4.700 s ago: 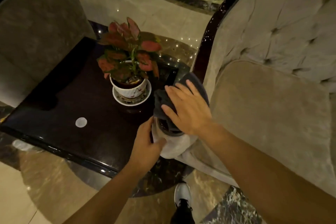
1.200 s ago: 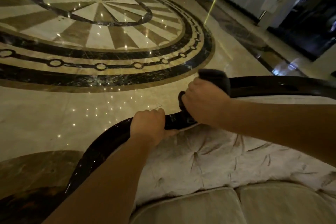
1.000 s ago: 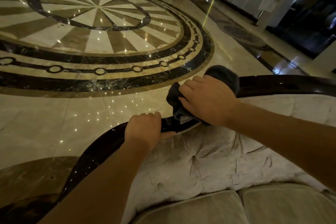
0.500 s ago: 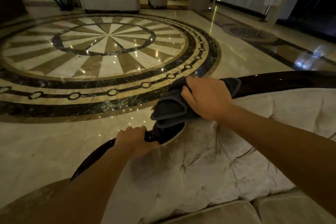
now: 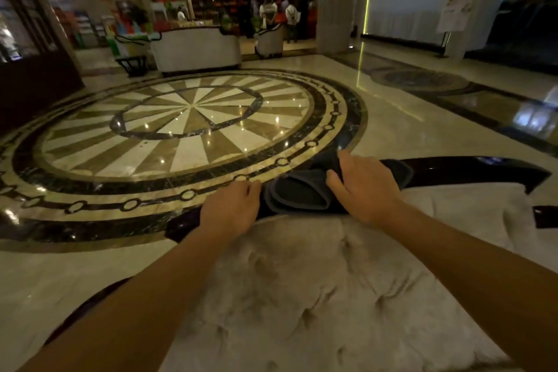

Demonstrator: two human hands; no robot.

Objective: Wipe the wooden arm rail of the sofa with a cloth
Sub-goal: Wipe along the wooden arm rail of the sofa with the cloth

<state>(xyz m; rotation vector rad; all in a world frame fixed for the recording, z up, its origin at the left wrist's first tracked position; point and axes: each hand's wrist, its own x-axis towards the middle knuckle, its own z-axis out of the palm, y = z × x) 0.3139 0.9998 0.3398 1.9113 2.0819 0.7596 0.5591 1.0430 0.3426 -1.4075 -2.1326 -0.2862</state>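
- The dark folded cloth (image 5: 305,193) lay on the top of the dark wooden rail (image 5: 471,169) of the sofa (image 5: 332,296), near the middle of the part of the rail that was in view.
- The right hand (image 5: 367,190) lay flat on the cloth with the fingers spread, pressing it down and not closed around it.
- The left hand (image 5: 231,211) rested on the rail just beside the left end of the cloth; its fingers were curved over the far edge, and it seemed to hold only the rail.
- In my judgement the wiping step was in progress. To do it well, the right hand should press evenly and slide the cloth along the rail, following its curve, while the left hand steadies the body and gives way when the cloth comes near.
- The cloth should wrap a little over the far edge, so that the side of the rail is cleaned too.
- The far side of the rail was hidden, and also the part under the cloth and the hands.
- The rail to the lower left was dark and hard to make out against the floor (image 5: 407,130); at the right it ended in a point, and another dark piece (image 5: 545,216) was cut off by the edge of the picture.
- The light was weak, so dust or marks on the wood could not be seen.
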